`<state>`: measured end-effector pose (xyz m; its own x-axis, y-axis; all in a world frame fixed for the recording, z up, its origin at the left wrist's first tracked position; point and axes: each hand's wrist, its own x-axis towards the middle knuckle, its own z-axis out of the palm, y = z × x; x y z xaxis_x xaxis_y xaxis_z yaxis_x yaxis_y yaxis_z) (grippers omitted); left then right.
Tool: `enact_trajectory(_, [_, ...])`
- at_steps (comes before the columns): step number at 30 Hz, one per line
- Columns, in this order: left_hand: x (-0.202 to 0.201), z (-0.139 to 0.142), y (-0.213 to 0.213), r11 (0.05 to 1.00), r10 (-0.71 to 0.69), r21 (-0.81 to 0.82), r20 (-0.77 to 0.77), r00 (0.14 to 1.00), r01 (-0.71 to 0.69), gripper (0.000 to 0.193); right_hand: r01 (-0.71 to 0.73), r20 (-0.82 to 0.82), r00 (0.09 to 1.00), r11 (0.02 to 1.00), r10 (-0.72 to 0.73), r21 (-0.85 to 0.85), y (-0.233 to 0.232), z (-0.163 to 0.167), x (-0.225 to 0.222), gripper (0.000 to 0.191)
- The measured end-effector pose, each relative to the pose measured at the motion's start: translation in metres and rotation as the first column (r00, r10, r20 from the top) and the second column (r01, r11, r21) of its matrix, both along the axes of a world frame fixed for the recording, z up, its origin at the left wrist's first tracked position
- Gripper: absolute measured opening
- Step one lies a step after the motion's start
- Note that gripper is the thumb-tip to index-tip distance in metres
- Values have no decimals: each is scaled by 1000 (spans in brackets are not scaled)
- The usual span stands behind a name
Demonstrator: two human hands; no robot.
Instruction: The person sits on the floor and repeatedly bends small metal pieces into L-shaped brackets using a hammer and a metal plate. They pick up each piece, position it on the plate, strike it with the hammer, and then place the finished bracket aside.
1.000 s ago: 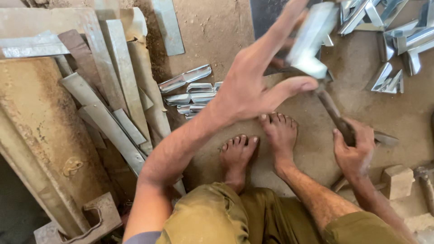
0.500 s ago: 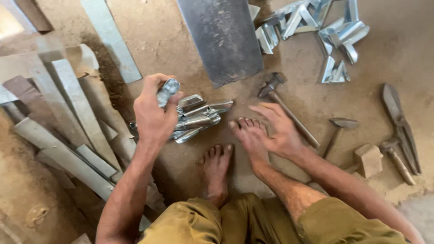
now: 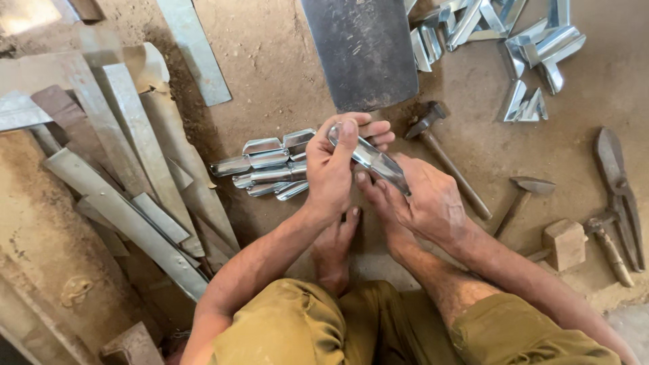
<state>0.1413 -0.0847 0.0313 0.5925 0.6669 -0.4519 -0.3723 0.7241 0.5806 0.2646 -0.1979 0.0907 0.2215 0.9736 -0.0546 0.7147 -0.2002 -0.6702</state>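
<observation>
Both hands on one bent sheet-metal piece (image 3: 370,159), held above dirt floor (image 3: 270,74) in front of bare feet. Left hand (image 3: 331,169): fingers clamped round its upper end, thumb on top. Right hand (image 3: 426,199): fingers gripping lower end from beneath. Stack of similar shaped pieces (image 3: 267,165) lies just left of hands, apparently finished; more pieces (image 3: 534,47) at top right. Flat metal strips (image 3: 128,135) at left look unworked. Hammer (image 3: 443,152) lies untouched beside right hand; tin snips (image 3: 618,196) well apart.

Metal wkshop: hammers (image 3: 446,157), snips (image 3: 620,196), offcuts (image 3: 534,47).
</observation>
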Motion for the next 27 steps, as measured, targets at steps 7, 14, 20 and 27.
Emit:
enact_trajectory(7, [-3, 31, -4, 478, -161, 718, -495, 854, 506, 37, -55, -76, 996, 984, 42, -171, -6, -15, 6, 9])
enact_trajectory(14, [-31, 18, 30, 245, -523, 797, -371, 768, 552, 107, -58, -667, 722, 945, -183, -322, -35, -30, 23, 32])
enact_trajectory(20, [-41, 5, 5, 347, -475, 746, -384, 792, 569, 95, -208, -806, 420, 821, -416, -532, -53, -39, 27, 32])
enact_trajectory(27, [-43, -5, -2, 771, 69, 607, -384, 921, 195, 94, 201, 462, 880, 967, -108, -157, -87, -76, 39, 58])
